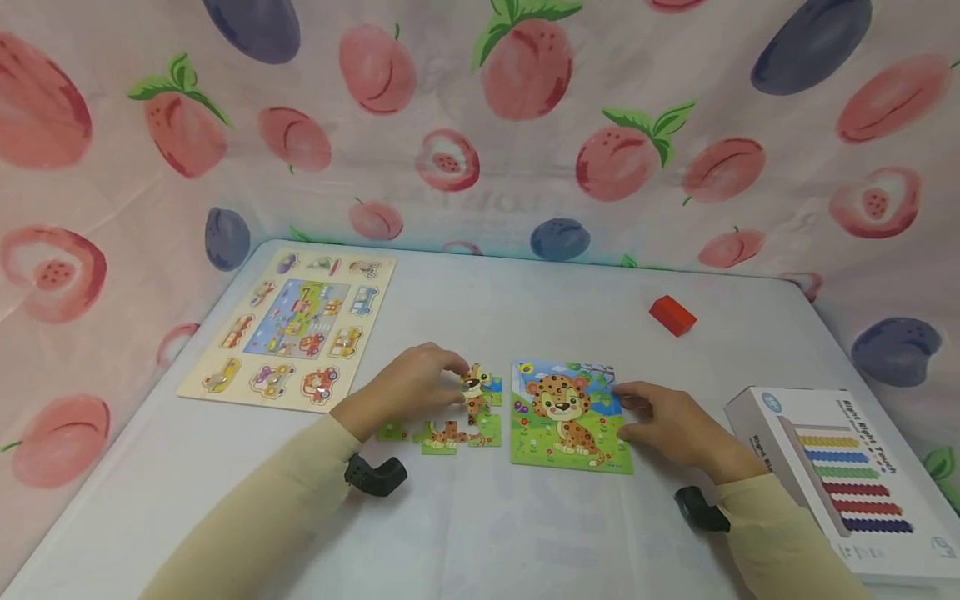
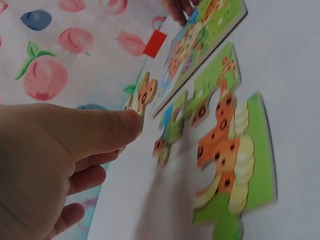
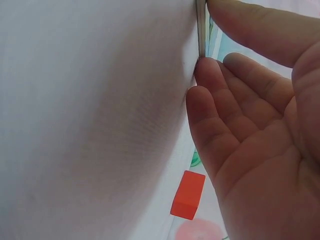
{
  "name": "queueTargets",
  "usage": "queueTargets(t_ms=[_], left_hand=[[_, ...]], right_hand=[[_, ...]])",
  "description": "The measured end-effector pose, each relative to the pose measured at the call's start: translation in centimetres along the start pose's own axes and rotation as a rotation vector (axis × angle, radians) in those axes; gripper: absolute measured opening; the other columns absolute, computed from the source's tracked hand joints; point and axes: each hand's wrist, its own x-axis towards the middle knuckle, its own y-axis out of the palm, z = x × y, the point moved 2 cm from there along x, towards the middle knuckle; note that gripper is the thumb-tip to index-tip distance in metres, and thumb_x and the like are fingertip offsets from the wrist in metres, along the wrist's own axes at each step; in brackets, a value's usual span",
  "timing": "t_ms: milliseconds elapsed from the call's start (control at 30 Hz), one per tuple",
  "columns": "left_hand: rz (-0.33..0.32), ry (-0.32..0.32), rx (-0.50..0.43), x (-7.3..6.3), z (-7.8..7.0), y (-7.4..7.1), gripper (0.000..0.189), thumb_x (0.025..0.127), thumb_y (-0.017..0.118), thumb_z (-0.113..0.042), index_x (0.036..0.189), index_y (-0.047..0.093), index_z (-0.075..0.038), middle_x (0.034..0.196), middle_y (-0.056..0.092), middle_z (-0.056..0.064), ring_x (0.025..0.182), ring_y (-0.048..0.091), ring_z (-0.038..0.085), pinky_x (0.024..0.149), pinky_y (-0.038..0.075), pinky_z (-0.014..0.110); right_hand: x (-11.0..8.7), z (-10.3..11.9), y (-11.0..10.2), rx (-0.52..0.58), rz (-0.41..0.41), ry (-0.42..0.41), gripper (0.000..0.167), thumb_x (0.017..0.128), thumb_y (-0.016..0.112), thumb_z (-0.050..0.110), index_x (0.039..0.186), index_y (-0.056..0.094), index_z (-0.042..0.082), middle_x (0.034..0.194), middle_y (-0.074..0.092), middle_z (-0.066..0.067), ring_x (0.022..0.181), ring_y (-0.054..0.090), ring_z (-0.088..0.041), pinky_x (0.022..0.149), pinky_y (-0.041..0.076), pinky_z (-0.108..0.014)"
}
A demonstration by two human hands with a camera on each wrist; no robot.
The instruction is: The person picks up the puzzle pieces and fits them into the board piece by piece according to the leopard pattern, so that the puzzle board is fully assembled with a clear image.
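Note:
My left hand [image 1: 412, 385] pinches a jigsaw piece [image 2: 146, 92] with orange, dark-spotted patches between thumb and fingers. It is raised above several pieces [image 1: 439, 440] that lie partly joined on the table, with green grass and spotted leopard parts on them. To their right lies a square leopard picture board [image 1: 577, 450], flat, showing a whole cub on grass. My right hand [image 1: 675, 425] touches that board's right edge, thumb and fingertips at the rim, fingers fairly straight. In the right wrist view the board shows only as a thin edge [image 3: 201, 30].
A wooden vehicle puzzle board [image 1: 202, 358] lies at the back left. A red block [image 1: 672, 316] sits at the back right. The white box [image 1: 780, 442] with bead rows printed on it stands at the right. Fruit-patterned cloth [image 1: 495, 183] closes off the table's back and sides.

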Motion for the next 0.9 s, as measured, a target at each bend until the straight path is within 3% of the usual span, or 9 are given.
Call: queueTargets(t_ms=[300,600,900], left_hand=[[0.047,0.034,-0.008,0.8,-2.2,1.6,0.031,0.088,0.078,-0.023,0.116,0.072,-0.012,0.114,0.067,0.001,0.107,0.057,0.018,0.093,0.048,0.036],[0.026,0.129,0.047,1.6,-3.5,3.0,0.032,0.088,0.078,-0.025,0.117,0.073,-0.011,0.112,0.069,0.001,0.108,0.06,0.018,0.093,0.049,0.035],[0.038,0.163,0.049,2.1,-4.7,3.9,0.031,0.088,0.078,-0.022,0.116,0.073,-0.01,0.111,0.07,0.0,0.109,0.06,0.018,0.097,0.047,0.035]], right_hand=[[-0.2,0.0,0.0,0.005,-0.007,-0.029,0.061,0.087,0.078,0.019,0.14,0.054,0.002,0.132,0.061,-0.019,0.121,0.056,-0.039,0.099,0.045,-0.057],[-0.2,0.0,0.0,-0.005,-0.007,-0.034,0.062,0.086,0.079,0.02,0.14,0.054,0.003,0.131,0.062,-0.018,0.12,0.057,-0.039,0.099,0.045,-0.057],[-0.2,0.1,-0.1,-0.015,-0.001,-0.029,0.063,0.086,0.079,0.021,0.141,0.053,0.003,0.132,0.061,-0.019,0.121,0.056,-0.04,0.099,0.045,-0.058]])
